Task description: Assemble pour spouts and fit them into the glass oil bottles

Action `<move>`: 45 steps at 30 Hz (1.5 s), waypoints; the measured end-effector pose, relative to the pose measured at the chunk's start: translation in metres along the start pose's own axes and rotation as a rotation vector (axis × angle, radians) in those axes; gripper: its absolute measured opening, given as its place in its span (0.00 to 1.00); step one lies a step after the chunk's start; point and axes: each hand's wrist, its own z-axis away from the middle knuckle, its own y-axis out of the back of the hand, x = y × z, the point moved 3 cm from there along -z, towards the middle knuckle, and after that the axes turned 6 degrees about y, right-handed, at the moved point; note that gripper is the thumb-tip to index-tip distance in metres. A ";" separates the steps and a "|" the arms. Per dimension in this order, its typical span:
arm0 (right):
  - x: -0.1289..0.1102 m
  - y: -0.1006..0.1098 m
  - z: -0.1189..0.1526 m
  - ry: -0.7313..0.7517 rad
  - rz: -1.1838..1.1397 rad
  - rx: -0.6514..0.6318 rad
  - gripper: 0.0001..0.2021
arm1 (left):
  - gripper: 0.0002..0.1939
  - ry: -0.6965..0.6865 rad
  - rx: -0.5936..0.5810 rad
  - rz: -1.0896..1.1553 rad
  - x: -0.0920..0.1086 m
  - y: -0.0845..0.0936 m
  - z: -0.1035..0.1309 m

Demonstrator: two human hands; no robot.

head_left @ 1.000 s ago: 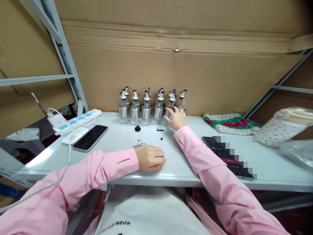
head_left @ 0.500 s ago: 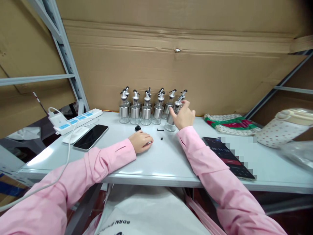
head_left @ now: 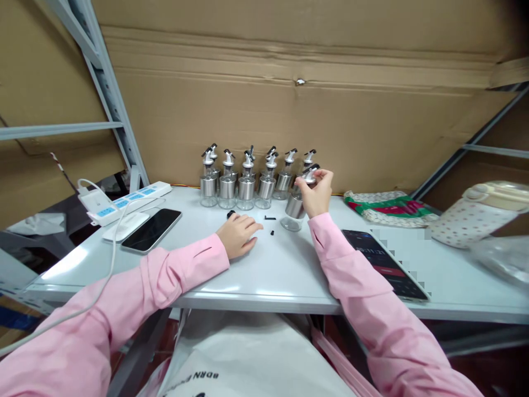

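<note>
My right hand (head_left: 318,194) grips the neck of a glass oil bottle (head_left: 295,207) just below its pour spout. The bottle has a steel band around its middle and leans to the right, its base on or very close to the table. On the tabletop to the left, my left hand (head_left: 238,236) rests palm down with its fingers apart, holding nothing. A black cap-like part (head_left: 230,214) is partly hidden behind that hand. Between my hands lie a thin black strip (head_left: 270,218) and a tiny black piece (head_left: 272,232).
Several similar oil bottles (head_left: 247,188) stand against the cardboard wall (head_left: 231,110). A phone (head_left: 152,230) and a power strip (head_left: 128,201) lie at left. Another phone (head_left: 384,264), a patterned cloth (head_left: 388,208) and a dotted jug (head_left: 467,220) are at right.
My right hand has brought the oil bottle slightly toward me and to the right, away from the row. The fingers of my left hand have spread and reached a little forward.
</note>
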 end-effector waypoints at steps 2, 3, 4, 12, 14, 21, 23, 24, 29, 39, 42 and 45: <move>-0.002 0.002 -0.001 0.002 -0.087 0.040 0.18 | 0.18 0.034 0.134 0.210 0.006 0.005 0.001; -0.006 0.005 -0.001 0.021 -0.122 0.057 0.18 | 0.21 0.059 0.190 0.328 0.008 0.006 0.001; -0.010 0.008 -0.002 0.052 -0.153 0.067 0.18 | 0.23 0.086 0.230 0.446 0.010 0.007 0.002; -0.076 0.005 0.031 0.114 -0.674 -0.397 0.20 | 0.41 0.318 0.069 1.126 0.024 -0.001 0.004; -0.092 -0.002 0.051 0.046 -0.829 -0.612 0.19 | 0.43 0.348 0.026 1.217 0.025 -0.002 0.002; -0.121 -0.002 0.091 0.035 -0.966 -0.688 0.16 | 0.23 0.359 -0.331 1.314 0.024 0.000 0.000; -0.122 0.000 0.095 0.067 -0.971 -0.667 0.14 | 0.23 0.314 -0.369 1.335 0.025 0.001 0.000; -0.122 0.000 0.096 0.090 -0.970 -0.654 0.13 | 0.23 0.299 -0.385 1.342 0.025 0.002 0.000; -0.120 0.003 0.102 0.151 -0.946 -0.588 0.13 | 0.27 0.298 -0.460 1.369 0.027 0.003 0.003; -0.126 0.000 0.092 -0.115 -1.055 -0.532 0.16 | 0.31 0.277 -0.565 1.435 0.023 -0.008 0.005; -0.124 0.000 0.091 -0.119 -1.039 -0.508 0.15 | 0.31 0.285 -0.563 1.431 0.024 -0.007 0.005; -0.119 0.002 0.092 0.050 -1.002 -0.497 0.17 | 0.30 0.305 -0.529 1.406 0.027 -0.001 0.005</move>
